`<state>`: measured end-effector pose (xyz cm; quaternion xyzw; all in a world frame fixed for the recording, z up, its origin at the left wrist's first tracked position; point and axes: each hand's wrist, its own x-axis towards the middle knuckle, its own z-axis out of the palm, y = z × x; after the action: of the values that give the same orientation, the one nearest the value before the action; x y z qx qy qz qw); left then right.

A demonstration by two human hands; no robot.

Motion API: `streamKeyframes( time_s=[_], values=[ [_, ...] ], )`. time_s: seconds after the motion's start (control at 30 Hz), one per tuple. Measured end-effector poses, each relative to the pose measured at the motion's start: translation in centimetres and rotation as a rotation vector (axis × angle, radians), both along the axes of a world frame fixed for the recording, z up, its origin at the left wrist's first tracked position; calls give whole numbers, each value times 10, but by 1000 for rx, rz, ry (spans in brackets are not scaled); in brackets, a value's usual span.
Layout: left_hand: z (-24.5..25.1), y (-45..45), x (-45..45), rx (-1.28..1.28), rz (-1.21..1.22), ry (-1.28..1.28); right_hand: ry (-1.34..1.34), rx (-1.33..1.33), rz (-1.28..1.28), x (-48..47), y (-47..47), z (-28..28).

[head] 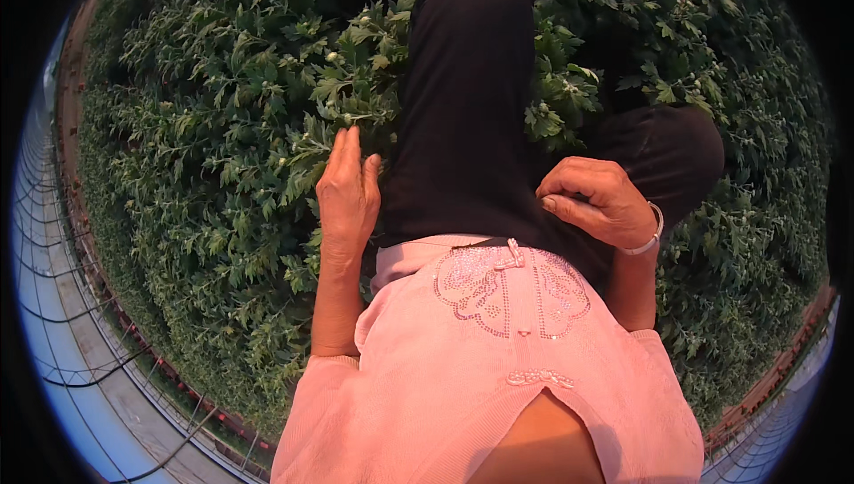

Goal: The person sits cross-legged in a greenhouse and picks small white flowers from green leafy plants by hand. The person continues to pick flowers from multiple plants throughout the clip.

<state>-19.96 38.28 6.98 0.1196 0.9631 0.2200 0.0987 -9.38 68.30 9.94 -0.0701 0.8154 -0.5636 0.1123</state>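
Note:
My left hand (348,184) reaches into the leaves on the left, its fingers straight and side by side and its thumb held apart. Its fingertips lie at a leafy chrysanthemum-like shoot (353,113) with small pale buds; whether they press on it is hard to tell. Over my lap, my right hand (590,196) is curled, with the thumb tip close to the bent fingers. Nothing shows between them. A pale bracelet (657,230) circles the right wrist. Below both hands are my legs in black trousers (467,117), one knee pointing forward and the other bent out to the right.
Dense green plants (220,150) with lobed leaves and scattered buds surround my legs. More budded stems (564,90) stand between the knees. At the far left, a curved greenhouse frame (67,317) with pale sheeting runs beside a bare soil strip (70,90).

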Motion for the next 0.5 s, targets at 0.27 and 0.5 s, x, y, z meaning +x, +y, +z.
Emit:
streamKeyframes(
  time_s=[0.27, 0.5],
  values=[
    [44, 55, -5, 458, -248, 193, -55, 224, -300, 35, 2, 5],
    [34, 121, 0, 550, -442, -113, 91, 363, -632, 5, -4, -25]
  ],
)
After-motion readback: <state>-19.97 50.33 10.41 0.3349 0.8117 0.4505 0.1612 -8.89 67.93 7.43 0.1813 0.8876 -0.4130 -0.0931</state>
